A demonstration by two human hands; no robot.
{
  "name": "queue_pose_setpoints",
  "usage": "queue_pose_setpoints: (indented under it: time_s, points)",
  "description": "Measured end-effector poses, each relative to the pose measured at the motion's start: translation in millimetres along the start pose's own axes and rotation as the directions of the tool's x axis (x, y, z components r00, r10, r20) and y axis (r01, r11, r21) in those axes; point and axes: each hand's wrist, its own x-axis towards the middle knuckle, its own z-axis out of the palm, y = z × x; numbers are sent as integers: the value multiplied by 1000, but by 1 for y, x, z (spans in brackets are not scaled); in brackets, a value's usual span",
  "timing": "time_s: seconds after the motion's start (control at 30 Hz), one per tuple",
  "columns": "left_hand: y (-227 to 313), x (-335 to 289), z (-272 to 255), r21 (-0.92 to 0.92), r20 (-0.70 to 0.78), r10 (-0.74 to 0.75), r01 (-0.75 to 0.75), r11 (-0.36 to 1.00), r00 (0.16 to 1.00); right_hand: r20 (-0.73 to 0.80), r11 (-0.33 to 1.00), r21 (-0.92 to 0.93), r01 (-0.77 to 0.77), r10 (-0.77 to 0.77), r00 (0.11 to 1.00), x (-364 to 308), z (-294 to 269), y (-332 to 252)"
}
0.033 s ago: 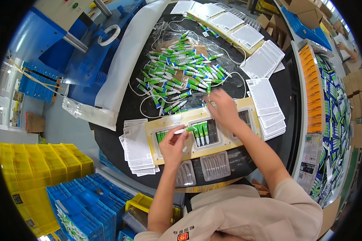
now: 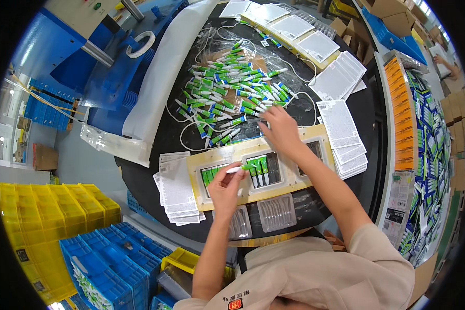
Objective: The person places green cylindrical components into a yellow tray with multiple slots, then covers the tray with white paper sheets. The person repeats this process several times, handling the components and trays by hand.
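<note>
My left hand [image 2: 225, 192] pinches a small green tube [image 2: 247, 167] with a white cap, above the near-left part of a cream tray frame [image 2: 222, 155]. In the frame's middle pocket, several green tubes [image 2: 259, 166] stand side by side, caps toward me; the pocket's right side shows dark ridges. More green tubes [image 2: 206, 176] fill the left pocket, partly behind my left hand. My right hand [image 2: 282, 129] is over the frame's far edge, at the near-right border of a loose tube pile [image 2: 227, 85]. Its thumb and forefinger are apart, with no tube visible between them.
White cards lie stacked left [image 2: 176, 188] and right [image 2: 341, 129] of the frame. Clear blister trays [image 2: 276, 213] sit at the table's near edge. A second frame [image 2: 289, 36] with cards stands at the far side. White cord [image 2: 183, 139] loops round the pile. Blue crates [image 2: 108, 263] stand lower left.
My right hand has shifted slightly, its fingers now spread by the pile's edge. My left hand, still holding its tube, has moved a little to the right.
</note>
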Motion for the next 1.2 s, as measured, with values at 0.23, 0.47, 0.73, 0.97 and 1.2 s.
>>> queue_pose_setpoints:
  time_s: [0.23, 0.47, 0.73, 0.97, 1.2]
  points:
    - [-13, -17, 24, 65, -24, 107, -105, 992, 994, 39, 996, -81, -30, 33, 999, 12, 38, 24]
    - [-33, -13, 48, 550, 514, 662, -802, 233, 545, -15, 990, 63, -128, 129, 992, -88, -77, -24]
    - [-48, -19, 48, 667, 569, 587, -741, 80, 576, 76, 988, -84, 133, -127, 989, -127, -64, -37]
    - [-54, -22, 43, 672, 586, 558, -737, 71, 588, 64, 985, -79, 150, -146, 987, -121, -59, -40]
    - [-57, -19, 41, 685, 597, 511, -725, 78, 619, -84, 994, -89, -66, 58, 995, -128, -47, -46]
